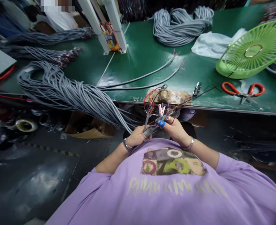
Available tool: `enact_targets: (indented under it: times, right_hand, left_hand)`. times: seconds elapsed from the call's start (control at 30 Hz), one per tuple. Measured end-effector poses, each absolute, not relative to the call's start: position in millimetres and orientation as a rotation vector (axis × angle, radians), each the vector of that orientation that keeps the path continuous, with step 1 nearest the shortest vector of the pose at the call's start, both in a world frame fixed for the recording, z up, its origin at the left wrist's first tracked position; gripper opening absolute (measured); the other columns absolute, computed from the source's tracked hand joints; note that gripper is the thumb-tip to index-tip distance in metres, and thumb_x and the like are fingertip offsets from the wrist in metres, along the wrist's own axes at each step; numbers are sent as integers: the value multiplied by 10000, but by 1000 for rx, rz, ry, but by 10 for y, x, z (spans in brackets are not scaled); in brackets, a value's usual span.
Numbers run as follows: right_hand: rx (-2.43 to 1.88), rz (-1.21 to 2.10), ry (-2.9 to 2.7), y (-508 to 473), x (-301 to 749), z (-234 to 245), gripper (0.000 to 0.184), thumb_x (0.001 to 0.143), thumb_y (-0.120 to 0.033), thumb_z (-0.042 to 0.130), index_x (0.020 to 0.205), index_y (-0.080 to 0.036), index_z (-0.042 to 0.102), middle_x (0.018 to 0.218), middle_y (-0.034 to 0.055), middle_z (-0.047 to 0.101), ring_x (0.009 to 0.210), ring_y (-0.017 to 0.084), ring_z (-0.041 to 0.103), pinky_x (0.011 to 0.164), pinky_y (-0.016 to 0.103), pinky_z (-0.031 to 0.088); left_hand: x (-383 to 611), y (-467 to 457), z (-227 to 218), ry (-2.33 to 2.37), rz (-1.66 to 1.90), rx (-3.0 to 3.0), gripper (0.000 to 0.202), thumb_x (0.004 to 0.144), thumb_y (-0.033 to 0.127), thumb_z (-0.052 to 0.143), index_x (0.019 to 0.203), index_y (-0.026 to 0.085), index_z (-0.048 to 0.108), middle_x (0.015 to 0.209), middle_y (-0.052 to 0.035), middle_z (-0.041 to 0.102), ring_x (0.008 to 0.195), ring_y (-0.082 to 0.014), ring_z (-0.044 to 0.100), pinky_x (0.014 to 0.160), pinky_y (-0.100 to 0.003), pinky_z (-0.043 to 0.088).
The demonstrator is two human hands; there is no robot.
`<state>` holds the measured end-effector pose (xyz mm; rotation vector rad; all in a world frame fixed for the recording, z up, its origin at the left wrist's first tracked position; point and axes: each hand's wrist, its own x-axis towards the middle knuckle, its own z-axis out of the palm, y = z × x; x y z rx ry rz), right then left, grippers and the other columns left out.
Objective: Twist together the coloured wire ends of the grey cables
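My left hand (pixel 138 136) is closed round the end of a grey cable (pixel 148 122), close to my chest and below the table's front edge. Thin coloured wires (pixel 150 106) fan out of the cable's stripped end. My right hand (pixel 175 128) pinches these wires beside the left hand; one finger wears a blue fingertip cover (pixel 161 123). A small pink clip (pixel 161 109) sits among the wires just above my fingers. Both wrists wear bracelets.
A thick bundle of grey cables (pixel 58 89) drapes off the green table (pixel 138 59) at left. Red-handled scissors (pixel 243 90), a green fan (pixel 252 51), a coiled grey cable heap (pixel 180 25), a white bag (pixel 213 43) and two loose cables (pixel 147 78) lie on the table. Another person sits far left.
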<state>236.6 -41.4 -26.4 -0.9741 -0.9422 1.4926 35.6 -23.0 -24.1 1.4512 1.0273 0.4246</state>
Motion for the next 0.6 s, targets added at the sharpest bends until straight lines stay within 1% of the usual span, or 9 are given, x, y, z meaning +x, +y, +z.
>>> enact_targets:
  times: [0.1, 0.2, 0.23, 0.3, 0.37, 0.4, 0.5, 0.53, 0.6]
  right_hand:
    - [-1009, 1528, -941, -435, 2379, -349, 404, 642, -516, 833, 765, -164, 678, 699, 5, 632, 630, 108, 495, 617, 268, 429]
    - [-1067, 1553, -975, -443, 2377, -423, 412, 612, -507, 849, 736, -154, 676, 674, 13, 645, 626, 115, 511, 616, 273, 426]
    - [-1081, 1563, -980, -437, 2369, -439, 416, 609, -509, 850, 725, -152, 671, 655, 11, 639, 615, 114, 509, 602, 270, 418]
    - [-1095, 1589, -962, -417, 2343, -457, 430, 612, -525, 845, 719, -150, 664, 628, 7, 625, 585, 106, 487, 556, 257, 386]
    - [-1095, 1626, -929, -391, 2308, -455, 448, 613, -548, 840, 705, -150, 654, 612, 5, 611, 554, 91, 449, 509, 243, 338]
    - [-1095, 1640, -915, -377, 2291, -447, 456, 611, -557, 839, 692, -151, 648, 607, 5, 607, 541, 84, 431, 491, 238, 314]
    - [-1089, 1664, -896, -348, 2251, -416, 464, 617, -570, 837, 662, -154, 635, 582, -1, 580, 522, 75, 398, 465, 234, 271]
    - [-1084, 1665, -895, -344, 2244, -408, 461, 622, -568, 836, 656, -154, 635, 566, -5, 562, 521, 76, 394, 464, 235, 267]
    - [-1066, 1664, -892, -345, 2233, -402, 450, 633, -558, 834, 646, -154, 636, 538, -16, 521, 527, 83, 394, 467, 239, 271]
  left_hand:
    - [337, -221, -231, 1063, 623, 1381, 518, 796, 647, 675, 895, 138, 677, 823, -64, 739, 733, -149, 691, 675, -239, 543]
    - [326, -169, -109, 1089, 945, 1173, 554, 803, 684, 639, 943, 149, 671, 833, -67, 744, 685, -144, 698, 591, -219, 531]
    - [323, -145, -54, 1069, 1037, 1101, 561, 800, 695, 632, 943, 153, 666, 778, -48, 726, 595, -120, 665, 523, -199, 497]
    - [323, -103, 46, 966, 1140, 1013, 576, 785, 714, 633, 952, 163, 660, 624, 17, 628, 404, -56, 502, 403, -165, 380]
    - [340, -92, 95, 844, 1148, 1013, 580, 749, 694, 689, 1019, 182, 655, 552, 73, 507, 334, -17, 335, 354, -157, 279]
    - [358, -101, 92, 812, 1134, 1041, 588, 710, 647, 757, 1068, 195, 643, 564, 85, 488, 344, -10, 312, 358, -155, 270]
    - [437, -175, -14, 919, 1078, 1199, 757, 548, 381, 937, 1197, 231, 577, 825, 41, 628, 478, -9, 454, 453, -146, 372]
    - [463, -204, -67, 997, 1055, 1256, 794, 531, 317, 946, 1221, 234, 560, 966, 6, 661, 546, -17, 512, 508, -151, 419]
    - [499, -248, -162, 1110, 977, 1354, 722, 601, 298, 909, 1227, 216, 559, 1174, -65, 659, 685, -54, 602, 645, -190, 499]
